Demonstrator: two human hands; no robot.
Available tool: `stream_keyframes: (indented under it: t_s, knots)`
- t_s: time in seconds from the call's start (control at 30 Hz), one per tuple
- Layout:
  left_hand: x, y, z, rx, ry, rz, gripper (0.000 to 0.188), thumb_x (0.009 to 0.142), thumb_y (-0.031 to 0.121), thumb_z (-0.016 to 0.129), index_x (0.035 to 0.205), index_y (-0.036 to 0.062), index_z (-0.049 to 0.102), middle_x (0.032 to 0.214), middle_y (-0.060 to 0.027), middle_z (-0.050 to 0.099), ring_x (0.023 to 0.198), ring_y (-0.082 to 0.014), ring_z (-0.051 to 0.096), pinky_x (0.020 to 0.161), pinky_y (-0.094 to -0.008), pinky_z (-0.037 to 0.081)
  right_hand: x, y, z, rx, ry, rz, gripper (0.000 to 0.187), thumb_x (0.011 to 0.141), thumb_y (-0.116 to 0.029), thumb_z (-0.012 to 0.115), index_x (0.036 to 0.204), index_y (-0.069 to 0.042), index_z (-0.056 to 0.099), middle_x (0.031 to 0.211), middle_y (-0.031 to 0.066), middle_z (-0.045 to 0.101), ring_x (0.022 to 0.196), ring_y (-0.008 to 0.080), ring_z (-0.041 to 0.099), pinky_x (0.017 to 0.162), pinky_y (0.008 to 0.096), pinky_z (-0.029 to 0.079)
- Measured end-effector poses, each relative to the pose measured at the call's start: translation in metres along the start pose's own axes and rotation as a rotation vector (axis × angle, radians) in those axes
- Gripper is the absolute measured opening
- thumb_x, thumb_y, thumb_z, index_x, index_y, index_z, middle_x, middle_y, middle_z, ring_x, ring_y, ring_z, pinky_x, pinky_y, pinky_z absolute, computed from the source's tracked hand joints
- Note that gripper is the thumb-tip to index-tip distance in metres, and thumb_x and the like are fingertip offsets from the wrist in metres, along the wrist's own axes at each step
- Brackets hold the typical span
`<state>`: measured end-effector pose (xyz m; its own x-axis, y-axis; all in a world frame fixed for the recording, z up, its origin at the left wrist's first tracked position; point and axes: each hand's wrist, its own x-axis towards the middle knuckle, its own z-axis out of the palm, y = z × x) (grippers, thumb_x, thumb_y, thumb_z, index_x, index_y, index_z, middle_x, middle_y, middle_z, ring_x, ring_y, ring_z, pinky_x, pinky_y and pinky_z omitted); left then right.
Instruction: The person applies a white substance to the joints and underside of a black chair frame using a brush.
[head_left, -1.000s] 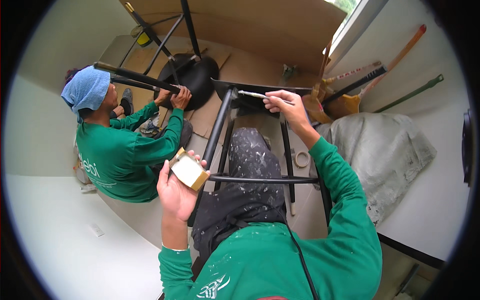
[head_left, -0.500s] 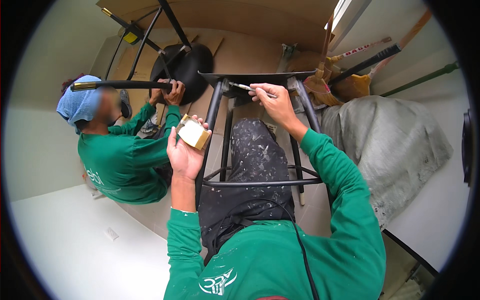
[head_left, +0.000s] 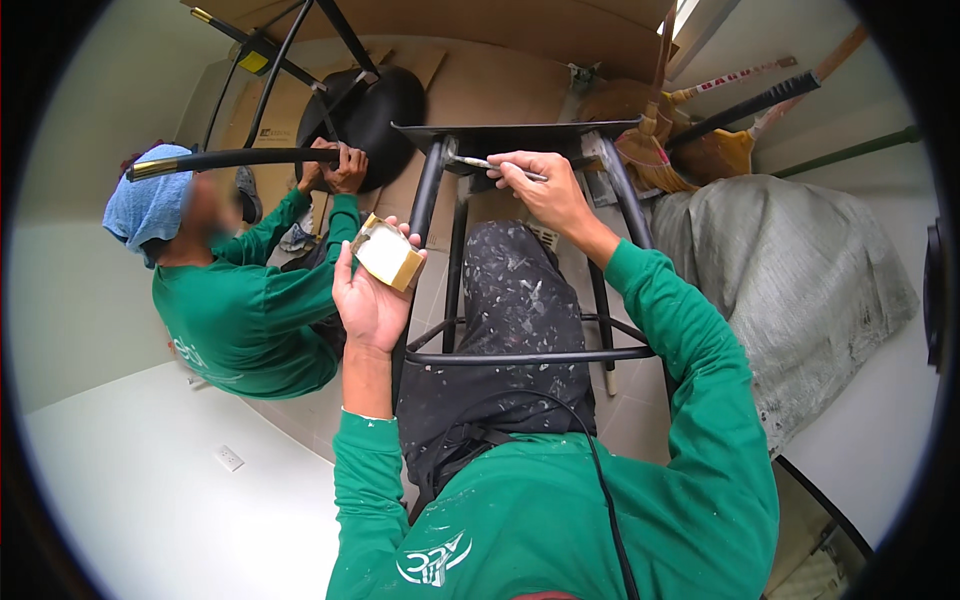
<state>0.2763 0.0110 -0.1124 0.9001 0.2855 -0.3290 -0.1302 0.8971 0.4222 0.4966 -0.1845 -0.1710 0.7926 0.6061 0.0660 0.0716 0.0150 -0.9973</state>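
Note:
My right hand point(head_left: 545, 190) pinches a slim paintbrush point(head_left: 500, 167), its tip at the top of the stool's left leg, just under the seat. Resting on my upturned left palm point(head_left: 370, 305) is a small cut-open yellowish carton point(head_left: 390, 252) with something white inside; my fingers curl round its far side. The black metal stool point(head_left: 427, 200) stands before me, its flat seat plate level and seen nearly edge-on. A grey, scuffed patch shows where the leg meets the seat. Whether the brush tip touches the metal I cannot tell.
At left a co-worker point(head_left: 245, 310) in green grips a second, overturned black stool point(head_left: 390, 130); its leg reaches across toward my left. Brooms point(head_left: 640, 155) and poles lean at the far right. A grey sheet point(head_left: 790, 290) covers something bulky at right. Cardboard point(head_left: 480, 80) lies on the floor.
The view has shifted slightly. My right hand and the brush have moved a little up and left in the picture; both hands keep their hold.

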Motion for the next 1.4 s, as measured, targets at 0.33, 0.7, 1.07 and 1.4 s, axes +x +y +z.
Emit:
stream_keyframes:
  t_s: [0.33, 0.7, 1.07, 1.4]
  knots:
    - [0.003, -0.003, -0.004, -0.035, -0.037, -0.02, 0.063, 0.11, 0.049, 0.041, 0.145, -0.0029, 0.049, 0.135, -0.0186, 0.06, 0.126, -0.0352, 0.061, 0.114, -0.0493, 0.048, 0.001, 0.006, -0.002, -0.082, 0.002, 0.007, 0.029, 0.106, -0.018, 0.062, 0.125, 0.0, 0.074, 0.101, 0.007, 0.079, 0.087, 0.0071, 0.069, 0.072, 0.0222, 0.053]
    - [0.006, -0.003, -0.011, -0.113, -0.143, -0.049, 0.062, 0.111, 0.043, 0.039, 0.149, -0.0057, 0.045, 0.142, -0.0231, 0.058, 0.132, -0.0384, 0.057, 0.117, -0.0527, 0.047, 0.002, 0.006, -0.003, -0.032, 0.078, -0.01, 0.029, 0.103, -0.016, 0.063, 0.122, 0.004, 0.074, 0.095, 0.0097, 0.079, 0.084, 0.0098, 0.069, 0.078, 0.0272, 0.056]
    - [0.005, -0.002, -0.014, -0.129, -0.143, -0.056, 0.063, 0.112, 0.043, 0.037, 0.15, -0.0061, 0.043, 0.143, -0.0244, 0.056, 0.132, -0.04, 0.057, 0.117, -0.0529, 0.047, -0.001, 0.005, 0.0, -0.009, 0.121, -0.005, 0.029, 0.103, -0.016, 0.063, 0.121, 0.004, 0.074, 0.094, 0.0091, 0.079, 0.082, 0.01, 0.069, 0.076, 0.028, 0.056]
    - [0.005, -0.003, -0.008, -0.082, -0.074, -0.05, 0.064, 0.111, 0.047, 0.037, 0.149, -0.0043, 0.045, 0.139, -0.0208, 0.058, 0.129, -0.0364, 0.059, 0.115, -0.0506, 0.048, 0.0, 0.014, -0.001, -0.038, 0.091, -0.037, 0.029, 0.105, -0.017, 0.063, 0.124, 0.0, 0.074, 0.1, 0.0076, 0.079, 0.086, 0.0087, 0.07, 0.072, 0.0247, 0.054]
